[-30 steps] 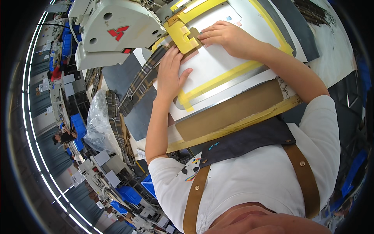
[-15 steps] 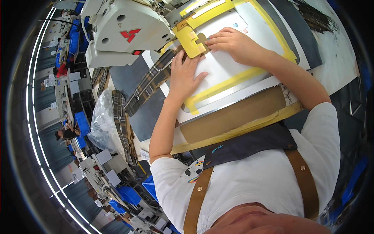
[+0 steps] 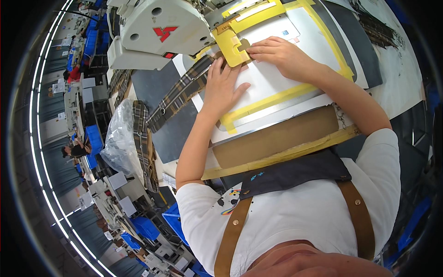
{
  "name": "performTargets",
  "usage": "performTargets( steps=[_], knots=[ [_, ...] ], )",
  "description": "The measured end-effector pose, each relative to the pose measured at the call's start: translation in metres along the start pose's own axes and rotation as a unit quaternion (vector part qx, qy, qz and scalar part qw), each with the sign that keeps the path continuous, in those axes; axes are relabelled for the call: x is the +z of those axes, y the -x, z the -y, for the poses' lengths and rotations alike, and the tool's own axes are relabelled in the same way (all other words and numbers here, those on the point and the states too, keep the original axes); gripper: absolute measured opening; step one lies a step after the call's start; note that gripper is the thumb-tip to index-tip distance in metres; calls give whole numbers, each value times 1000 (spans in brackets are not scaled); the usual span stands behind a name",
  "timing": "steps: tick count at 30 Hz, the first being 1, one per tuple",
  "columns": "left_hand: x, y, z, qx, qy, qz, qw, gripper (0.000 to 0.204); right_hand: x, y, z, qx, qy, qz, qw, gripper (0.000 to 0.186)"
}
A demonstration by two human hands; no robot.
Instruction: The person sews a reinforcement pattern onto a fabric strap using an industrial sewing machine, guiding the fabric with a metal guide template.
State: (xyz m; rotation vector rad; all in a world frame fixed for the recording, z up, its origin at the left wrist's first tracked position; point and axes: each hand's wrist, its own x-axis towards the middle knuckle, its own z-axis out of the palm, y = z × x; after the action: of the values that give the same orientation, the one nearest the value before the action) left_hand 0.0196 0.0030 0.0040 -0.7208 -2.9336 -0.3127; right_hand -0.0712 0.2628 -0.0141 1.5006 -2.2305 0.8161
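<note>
My left hand (image 3: 224,90) lies with fingers stretched and thumb apart on the white work plate (image 3: 263,87), at the lower left of a yellow notched template (image 3: 230,46). Its fingertips rest by the end of a brown plaid fabric strap (image 3: 187,85), which runs down to the left and carries a metal ring. My right hand (image 3: 286,57) reaches in from the right, fingers extended close together. Their tips touch the template's right edge, by a small brown piece (image 3: 243,45) showing in the notch. The right thumb is hidden.
A white sewing machine head (image 3: 161,34) stands just left of the template. More plaid straps (image 3: 140,120) and a clear plastic bag (image 3: 119,138) lie at the table's left edge. Dark plaid pieces (image 3: 376,27) are at the far right. A person (image 3: 76,150) sits far left.
The view has shifted slightly, so the machine appears a little further right. Both hands keep their places at the template, with hardly any movement.
</note>
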Motion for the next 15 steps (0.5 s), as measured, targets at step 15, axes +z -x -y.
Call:
performTargets(
  steps=[15],
  knots=[
    [9,-1,-2,-13,14,-13,1000,67,4,3,-6,63,-8,-34,997,41]
  ],
)
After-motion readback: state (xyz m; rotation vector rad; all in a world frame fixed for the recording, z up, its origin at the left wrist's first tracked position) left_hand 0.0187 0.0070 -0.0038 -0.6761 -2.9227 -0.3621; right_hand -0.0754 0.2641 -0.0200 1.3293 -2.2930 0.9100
